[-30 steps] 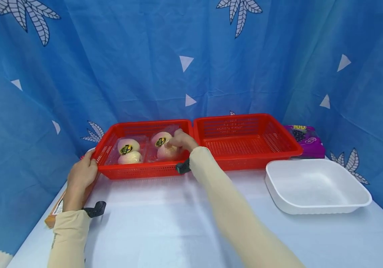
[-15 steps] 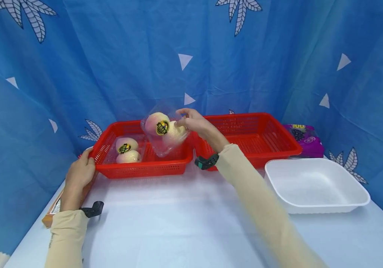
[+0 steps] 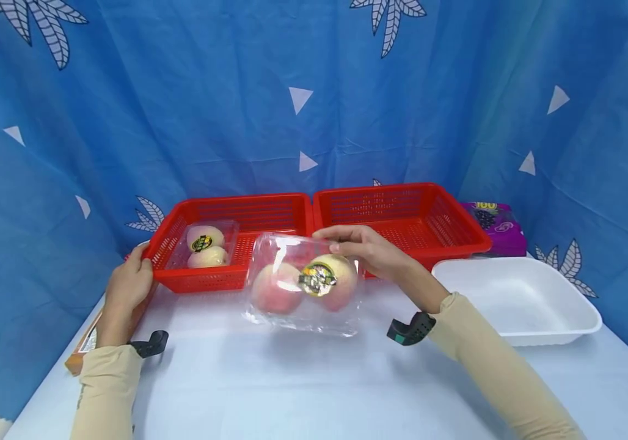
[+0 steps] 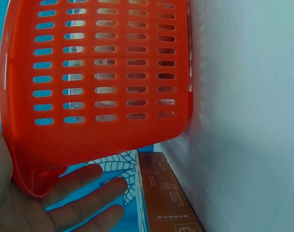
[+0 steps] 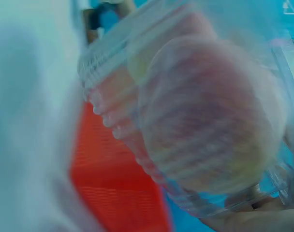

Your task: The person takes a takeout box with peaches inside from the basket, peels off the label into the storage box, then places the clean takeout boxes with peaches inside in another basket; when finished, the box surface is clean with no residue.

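My right hand (image 3: 371, 249) holds a clear plastic pack of peaches (image 3: 303, 284) by its upper right edge, above the white table. Two peaches lie side by side in it, with a black and yellow label across one. The right wrist view shows the pack (image 5: 205, 116) close up and blurred. At the left, my left hand (image 3: 129, 282) grips the near left corner of the left red basket (image 3: 226, 280); in the left wrist view the basket's rim lies between thumb and fingers (image 4: 89, 203). A second pack of peaches (image 3: 206, 247) sits inside that basket.
Another red basket (image 3: 402, 232) stands against the left one. To its right are a purple package (image 3: 503, 231) with a fruit picture and a white tray (image 3: 523, 299). An orange-brown box (image 3: 80, 351) lies beneath my left forearm. A blue curtain (image 3: 226, 110) hangs behind.
My right hand has lifted the peach pack out of the left basket and brought it toward me and to the right, turning it. My left hand stays on the basket corner.
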`<act>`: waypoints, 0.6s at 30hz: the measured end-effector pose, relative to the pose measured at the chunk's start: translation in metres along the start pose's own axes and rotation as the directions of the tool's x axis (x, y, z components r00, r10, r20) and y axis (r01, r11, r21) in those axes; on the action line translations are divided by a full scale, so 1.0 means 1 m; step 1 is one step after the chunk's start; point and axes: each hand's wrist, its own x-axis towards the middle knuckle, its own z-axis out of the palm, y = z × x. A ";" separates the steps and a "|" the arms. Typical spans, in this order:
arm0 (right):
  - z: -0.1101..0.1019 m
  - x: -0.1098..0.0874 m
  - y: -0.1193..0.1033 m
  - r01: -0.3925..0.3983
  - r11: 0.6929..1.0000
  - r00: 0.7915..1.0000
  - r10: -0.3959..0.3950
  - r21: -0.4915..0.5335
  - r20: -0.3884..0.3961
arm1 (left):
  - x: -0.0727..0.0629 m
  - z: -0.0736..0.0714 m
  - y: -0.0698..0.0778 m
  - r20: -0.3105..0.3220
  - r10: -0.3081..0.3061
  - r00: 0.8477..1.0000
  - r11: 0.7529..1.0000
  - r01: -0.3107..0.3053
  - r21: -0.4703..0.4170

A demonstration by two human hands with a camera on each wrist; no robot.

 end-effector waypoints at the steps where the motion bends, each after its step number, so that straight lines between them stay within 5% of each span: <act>1: 0.000 -0.006 0.006 -0.014 1.000 1.000 0.014 0.009 0.018 | 0.000 0.000 0.000 -0.001 0.004 1.000 1.000 -0.004 0.005; 8: 0.003 -0.024 0.045 -0.108 0.990 0.991 0.099 0.092 0.093 | -0.001 -0.002 0.000 -0.007 -0.002 1.000 1.000 0.002 0.009; 18: -0.010 -0.024 0.090 -0.188 0.972 0.969 0.206 0.138 -0.134 | -0.001 0.000 0.000 0.002 -0.010 1.000 1.000 0.010 -0.012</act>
